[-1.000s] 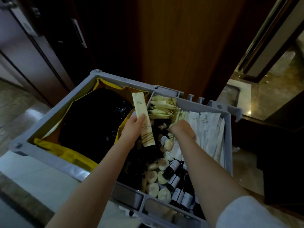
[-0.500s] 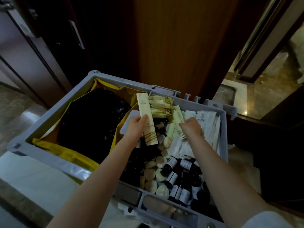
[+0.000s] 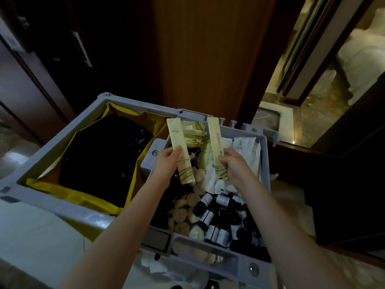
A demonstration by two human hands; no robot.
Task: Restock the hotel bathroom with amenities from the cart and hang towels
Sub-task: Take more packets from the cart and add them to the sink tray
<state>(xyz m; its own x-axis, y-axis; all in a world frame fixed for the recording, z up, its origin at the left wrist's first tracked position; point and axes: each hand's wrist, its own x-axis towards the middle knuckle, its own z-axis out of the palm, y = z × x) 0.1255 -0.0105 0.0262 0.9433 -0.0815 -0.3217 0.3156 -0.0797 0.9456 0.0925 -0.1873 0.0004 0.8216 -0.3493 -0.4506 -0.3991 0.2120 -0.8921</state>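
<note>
Cream paper wraps the two long sachets held up over the cart: the left hand pinches the left sachet near its middle between thumb and fingers, and the right hand grips the right sachet low on its length, both packets standing nearly upright with their tops tilted slightly away. Each carries gold diagonal stripes near the lower end and a small gold emblem with a line of print beneath it, but the lettering is too small to read. Both hang above the grey amenity tray, touching nothing else. Under them lie a stack of more cream sachets at the far end, flat white packets with faint unreadable print along the right side, round pale soaps in the middle, and small dark bottles with white labels at the near end, their label text illegible. The tray sits in the right part of the grey plastic cart; the left compartment is lined with a yellow bag holding a glossy black bag. Beyond the cart stands a brown wooden door, and to the right a marble floor gleams.
</note>
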